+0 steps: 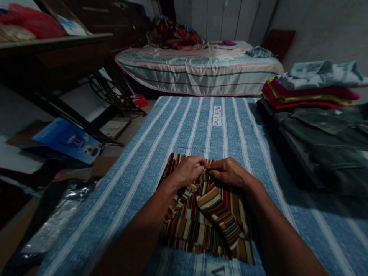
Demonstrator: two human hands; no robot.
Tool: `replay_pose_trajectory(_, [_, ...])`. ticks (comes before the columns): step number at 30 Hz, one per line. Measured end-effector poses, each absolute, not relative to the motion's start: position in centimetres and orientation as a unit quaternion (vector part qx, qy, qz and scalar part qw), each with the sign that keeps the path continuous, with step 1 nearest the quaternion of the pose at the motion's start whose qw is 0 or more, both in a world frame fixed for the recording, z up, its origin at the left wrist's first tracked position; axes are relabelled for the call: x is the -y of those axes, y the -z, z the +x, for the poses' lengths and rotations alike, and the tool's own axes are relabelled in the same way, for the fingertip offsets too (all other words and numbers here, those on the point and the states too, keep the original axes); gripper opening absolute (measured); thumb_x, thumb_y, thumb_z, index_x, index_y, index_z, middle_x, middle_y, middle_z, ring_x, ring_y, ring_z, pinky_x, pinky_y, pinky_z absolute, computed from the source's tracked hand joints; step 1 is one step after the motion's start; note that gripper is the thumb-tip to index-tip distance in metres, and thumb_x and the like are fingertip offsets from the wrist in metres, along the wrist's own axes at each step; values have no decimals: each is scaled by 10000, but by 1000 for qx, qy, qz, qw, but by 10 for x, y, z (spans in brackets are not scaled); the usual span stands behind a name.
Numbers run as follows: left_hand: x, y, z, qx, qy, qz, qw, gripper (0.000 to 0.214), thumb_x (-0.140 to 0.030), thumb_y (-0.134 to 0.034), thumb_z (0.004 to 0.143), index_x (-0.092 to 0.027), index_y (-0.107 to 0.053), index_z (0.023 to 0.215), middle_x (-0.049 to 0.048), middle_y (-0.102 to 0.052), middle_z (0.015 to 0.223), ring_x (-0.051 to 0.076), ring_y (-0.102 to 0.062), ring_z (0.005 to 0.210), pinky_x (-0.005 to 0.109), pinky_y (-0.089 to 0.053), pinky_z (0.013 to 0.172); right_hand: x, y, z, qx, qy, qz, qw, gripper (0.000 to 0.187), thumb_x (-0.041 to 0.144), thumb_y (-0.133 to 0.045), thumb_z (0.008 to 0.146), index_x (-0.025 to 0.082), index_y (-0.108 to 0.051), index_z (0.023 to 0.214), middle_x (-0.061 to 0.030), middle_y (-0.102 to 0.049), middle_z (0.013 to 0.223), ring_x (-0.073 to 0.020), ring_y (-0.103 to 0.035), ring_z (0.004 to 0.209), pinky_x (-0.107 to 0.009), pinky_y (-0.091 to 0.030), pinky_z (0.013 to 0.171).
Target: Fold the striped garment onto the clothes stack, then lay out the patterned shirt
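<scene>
A striped shirt (189, 230) in brown, red, cream and black lies partly folded on the blue and white striped cloth in front of me. A loose flap with a button, like a cuff or sleeve end (221, 214), lies slanted across its middle. My left hand (189, 170) is closed on the fabric near the shirt's far edge, fingers curled in. Beside it, my right hand (228, 171) pinches the same part, its fingertips close to those of the left. The exact fold between the fingertips is hidden.
Folded clothes (313, 96) are stacked at the right, with a dark green garment (330, 130) nearer me. The striped cloth (195, 126) covers the surface. Beyond stands a bed (195, 73). On the left are a treadle table (57, 46), a blue box (69, 140) and a plastic-wrapped package (57, 218).
</scene>
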State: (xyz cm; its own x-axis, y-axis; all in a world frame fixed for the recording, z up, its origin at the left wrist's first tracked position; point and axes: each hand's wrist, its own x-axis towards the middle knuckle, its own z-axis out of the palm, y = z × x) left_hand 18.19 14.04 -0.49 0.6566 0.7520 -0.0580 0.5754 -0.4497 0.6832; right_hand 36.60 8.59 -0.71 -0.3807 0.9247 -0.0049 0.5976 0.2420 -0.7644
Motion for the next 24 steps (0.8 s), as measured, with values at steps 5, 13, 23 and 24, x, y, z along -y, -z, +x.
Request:
replay_pose_trajectory(5, [-140, 3, 183, -388, -137, 828, 380, 199, -164, -474, 776, -149, -658, 852, -31, -551, 655, 95, -458, 588, 203, -330, 554, -87, 12, 368, 736, -386, -498, 249, 212, 247, -538, 825, 221, -740, 883, 10, -669, 727, -139, -567, 670, -226, -359, 605])
replay_pose_trajectory(13, [-141, 8, 182, -398, -138, 785, 455, 192, -236, -515, 768, -138, -618, 898, -32, -524, 631, 88, -432, 547, 191, -286, 488, -87, 15, 368, 746, -395, -479, 241, 250, 259, -522, 837, 227, -738, 959, -5, -688, 806, -145, -583, 703, -228, -364, 611])
replay_pose_trajectory(23, [-141, 5, 181, -397, -115, 798, 438, 189, -190, -515, 734, -163, -605, 898, -55, -494, 593, 85, -418, 513, 190, -287, 476, -86, 9, 367, 764, -372, -485, 206, 286, 256, -513, 847, 275, -716, 1048, 17, -678, 781, -131, -566, 652, -223, -357, 587])
replay_pose_trajectory(24, [-140, 3, 181, -400, -111, 804, 425, 182, -188, -512, 738, -164, -604, 893, -58, -483, 582, 85, -409, 502, 193, -283, 472, -86, 10, 367, 762, -373, -487, 207, 294, 256, -508, 851, 277, -713, 1060, 15, -686, 791, -133, -572, 656, -226, -364, 590])
